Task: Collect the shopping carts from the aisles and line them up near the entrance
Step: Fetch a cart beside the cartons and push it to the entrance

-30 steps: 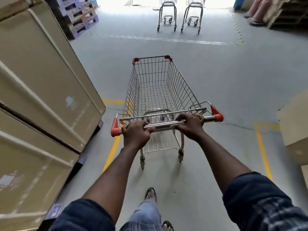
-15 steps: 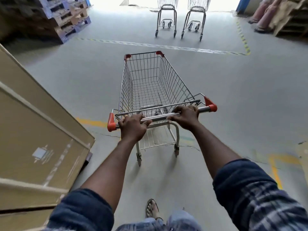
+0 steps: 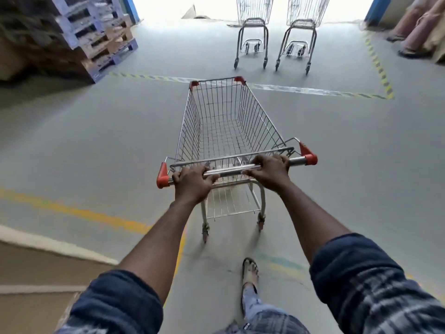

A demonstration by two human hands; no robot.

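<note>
An empty wire shopping cart [image 3: 224,121] with orange corner caps rolls on the grey floor straight ahead of me. My left hand [image 3: 192,184] grips the left part of its metal handle bar [image 3: 231,170]. My right hand [image 3: 269,171] grips the bar further right, near the orange end cap. Two more empty carts stand side by side at the bright doorway ahead, the left cart [image 3: 252,32] and the right cart [image 3: 301,34], both facing away from me.
Stacked pallets [image 3: 96,37] stand at the far left. A large cardboard box [image 3: 36,280] fills the near left corner. Striped floor tape [image 3: 301,90] marks a bay before the doorway. A person's legs and sandals [image 3: 411,32] show at the far right.
I have pushed the cart forward out of the aisle. The cardboard boxes have slid back past my left side, and the two parked carts are nearer. Both hands keep their hold.
</note>
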